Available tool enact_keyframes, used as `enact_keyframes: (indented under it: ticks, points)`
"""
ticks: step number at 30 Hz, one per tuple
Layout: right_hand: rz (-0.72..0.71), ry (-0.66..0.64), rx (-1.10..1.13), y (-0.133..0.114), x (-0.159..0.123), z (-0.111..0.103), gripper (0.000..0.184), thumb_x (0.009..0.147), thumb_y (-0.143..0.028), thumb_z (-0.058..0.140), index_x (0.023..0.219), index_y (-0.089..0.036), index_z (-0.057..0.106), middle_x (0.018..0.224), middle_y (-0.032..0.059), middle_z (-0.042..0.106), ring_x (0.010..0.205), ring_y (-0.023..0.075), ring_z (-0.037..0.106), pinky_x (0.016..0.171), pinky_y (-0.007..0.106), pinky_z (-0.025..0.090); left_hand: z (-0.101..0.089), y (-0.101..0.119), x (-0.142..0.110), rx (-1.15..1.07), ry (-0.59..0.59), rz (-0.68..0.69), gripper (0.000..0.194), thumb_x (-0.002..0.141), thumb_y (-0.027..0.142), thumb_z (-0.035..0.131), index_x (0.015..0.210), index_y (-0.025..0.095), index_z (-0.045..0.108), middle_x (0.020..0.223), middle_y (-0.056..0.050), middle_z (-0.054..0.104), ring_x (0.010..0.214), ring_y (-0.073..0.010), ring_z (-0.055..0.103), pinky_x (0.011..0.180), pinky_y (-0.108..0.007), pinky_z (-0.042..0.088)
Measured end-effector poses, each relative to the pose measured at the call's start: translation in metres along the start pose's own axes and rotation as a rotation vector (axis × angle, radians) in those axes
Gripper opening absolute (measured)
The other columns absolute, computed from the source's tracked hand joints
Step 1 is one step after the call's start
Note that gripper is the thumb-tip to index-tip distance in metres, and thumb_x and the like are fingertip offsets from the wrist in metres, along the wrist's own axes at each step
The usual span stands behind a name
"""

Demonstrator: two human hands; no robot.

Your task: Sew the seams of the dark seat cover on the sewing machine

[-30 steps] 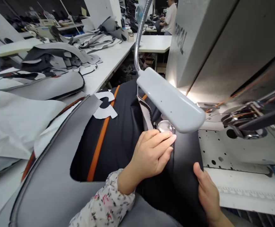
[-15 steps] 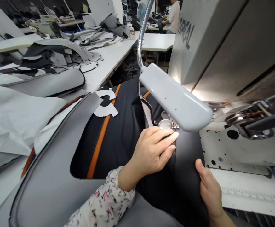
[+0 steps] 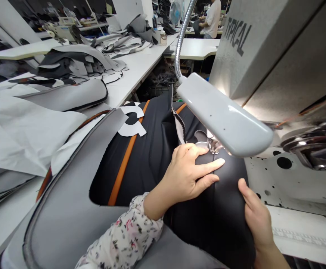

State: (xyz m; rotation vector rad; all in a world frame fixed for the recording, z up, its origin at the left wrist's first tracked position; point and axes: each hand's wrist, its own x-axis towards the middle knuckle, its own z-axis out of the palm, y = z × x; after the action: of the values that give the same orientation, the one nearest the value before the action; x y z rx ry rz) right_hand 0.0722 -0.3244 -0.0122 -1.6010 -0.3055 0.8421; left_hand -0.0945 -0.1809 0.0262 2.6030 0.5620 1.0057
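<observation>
My left hand (image 3: 191, 172) lies on a black leather-like cover (image 3: 230, 194), its fingers stretched out and somewhat apart. The fingertips are close beside the presser foot (image 3: 213, 146) of a sewing machine (image 3: 235, 48). A shiny metal plate (image 3: 202, 144) shows partly behind the index finger. At the cover's right edge, my right hand (image 3: 258, 216) holds the material with the thumb on top; the other fingers are hidden underneath. Orange stripes (image 3: 125, 162) run across the black part, and a grey panel with dark edging (image 3: 64, 209) adjoins it on the left.
A white lamp head (image 3: 224, 116) on a flexible metal neck (image 3: 181, 41) hangs over the sewing spot and hides part of it. Grey and black cut pieces (image 3: 75, 61) are heaped on the left table. A co-worker (image 3: 213, 18) stands far back.
My left fingers have spread apart, with the index finger set nearer the presser foot. Both hands and the scene sit farther right in view. The right hand keeps its hold on the edge.
</observation>
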Motion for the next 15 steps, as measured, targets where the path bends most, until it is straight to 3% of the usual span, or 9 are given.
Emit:
enact_keyframes:
  ticks: [4, 9, 15]
  points:
    - [0.13, -0.008, 0.099, -0.018, 0.004, 0.015, 0.047, 0.07, -0.063, 0.085, 0.085, -0.019, 0.083, 0.071, 0.0039, 0.075, 0.085, 0.0287, 0.075, 0.076, 0.036, 0.064, -0.002, -0.003, 0.006, -0.02, -0.061, -0.019, 0.039, 0.107, 0.05, 0.048, 0.135, 0.035, 0.071, 0.138, -0.013, 0.056, 0.131, -0.0316, 0.051, 0.111, -0.053, 0.043]
    - [0.18, -0.119, 0.214, -0.037, 0.009, 0.024, 0.052, 0.069, -0.062, 0.086, 0.094, -0.016, 0.083, 0.078, 0.0065, 0.078, 0.093, 0.0323, 0.076, 0.081, 0.041, 0.066, -0.003, -0.006, 0.009, -0.03, -0.108, -0.046, 0.037, 0.108, 0.048, 0.048, 0.137, 0.039, 0.069, 0.144, -0.011, 0.053, 0.139, -0.0313, 0.046, 0.116, -0.053, 0.039]
    - [0.24, -0.095, 0.264, -0.038, 0.021, 0.03, 0.056, 0.069, -0.056, 0.089, 0.104, -0.013, 0.082, 0.082, 0.0077, 0.079, 0.09, 0.0299, 0.077, 0.082, 0.04, 0.065, -0.002, -0.015, 0.015, -0.044, -0.125, -0.048, 0.036, 0.108, 0.045, 0.048, 0.138, 0.039, 0.068, 0.147, -0.01, 0.05, 0.141, -0.0299, 0.044, 0.118, -0.051, 0.037]
